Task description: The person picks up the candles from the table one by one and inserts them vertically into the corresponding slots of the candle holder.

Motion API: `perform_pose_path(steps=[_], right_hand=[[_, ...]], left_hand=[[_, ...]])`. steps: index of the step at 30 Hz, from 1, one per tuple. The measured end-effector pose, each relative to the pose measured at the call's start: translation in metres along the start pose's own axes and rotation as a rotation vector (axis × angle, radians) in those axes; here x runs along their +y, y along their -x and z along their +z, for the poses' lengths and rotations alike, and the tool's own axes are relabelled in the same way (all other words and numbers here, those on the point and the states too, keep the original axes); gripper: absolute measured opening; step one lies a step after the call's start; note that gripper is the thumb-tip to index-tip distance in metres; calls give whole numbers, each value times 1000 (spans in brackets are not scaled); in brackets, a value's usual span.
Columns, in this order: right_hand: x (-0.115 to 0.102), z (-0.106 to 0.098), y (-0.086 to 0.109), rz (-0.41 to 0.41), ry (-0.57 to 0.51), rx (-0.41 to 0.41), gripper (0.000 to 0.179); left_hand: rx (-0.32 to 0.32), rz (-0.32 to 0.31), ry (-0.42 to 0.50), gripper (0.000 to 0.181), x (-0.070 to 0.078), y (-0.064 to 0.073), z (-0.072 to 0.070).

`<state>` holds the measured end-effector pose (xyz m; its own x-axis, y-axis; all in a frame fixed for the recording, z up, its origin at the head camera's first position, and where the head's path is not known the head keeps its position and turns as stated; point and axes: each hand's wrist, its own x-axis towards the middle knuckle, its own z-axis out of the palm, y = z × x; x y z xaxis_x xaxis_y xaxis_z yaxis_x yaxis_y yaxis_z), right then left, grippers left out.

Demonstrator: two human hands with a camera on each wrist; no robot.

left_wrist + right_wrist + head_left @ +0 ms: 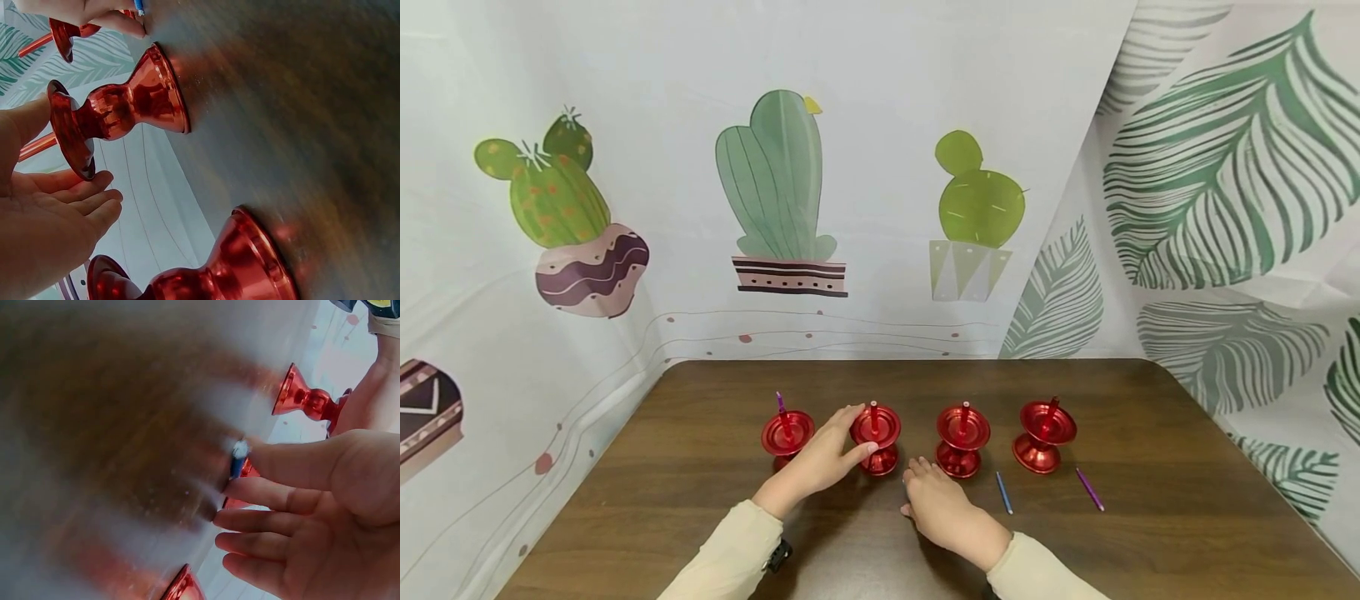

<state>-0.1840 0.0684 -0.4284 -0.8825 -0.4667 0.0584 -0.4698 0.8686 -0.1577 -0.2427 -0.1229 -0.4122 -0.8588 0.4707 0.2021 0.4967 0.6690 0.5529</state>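
Note:
Four shiny red candle holders, each with a red tube in its cup, stand in a row. My left hand (826, 457) holds the cup rim of the second candle holder from the left (880, 457), thumb and fingers on opposite sides. My right hand (943, 510), low over the table in front of the third candle holder (958, 460), pinches a thin blue candle (237, 459) between thumb and index finger; most of it is hidden. A purple candle (780, 402) stands in the leftmost candle holder (787, 432), partly behind my left hand.
On the brown table (1165, 533), another blue candle (1004, 493) and a purple candle (1090, 490) lie to the right. The rightmost candle holder (1043, 437) stands behind them. A white cloth (880, 208) printed with cacti and leaves hangs behind the table.

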Motion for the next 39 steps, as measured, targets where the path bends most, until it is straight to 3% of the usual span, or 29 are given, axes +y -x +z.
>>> perform_pose_path(steps=[5, 12, 15, 21, 32, 39], right_hand=[[-1, 1, -3, -21, -11, 50, 29], [-2, 1, -4, -20, 29, 33, 28], [0, 0, -2, -42, 17, 69, 17], [9, -11, -1, -66, -154, 184, 24], [13, -34, -19, 19, -475, 369, 12], [14, -44, -40, 88, -670, 403, 6]], left_hand=[[3, 1, -3, 65, 0, 0, 0], [9, -1, -2, 65, -1, -1, -1], [13, 17, 1, 65, -1, -2, -1], [13, 20, -6, 64, -1, -5, -1], [33, 69, 6, 61, 0, -7, 2], [41, 69, -2, 60, -2, -6, 3]])
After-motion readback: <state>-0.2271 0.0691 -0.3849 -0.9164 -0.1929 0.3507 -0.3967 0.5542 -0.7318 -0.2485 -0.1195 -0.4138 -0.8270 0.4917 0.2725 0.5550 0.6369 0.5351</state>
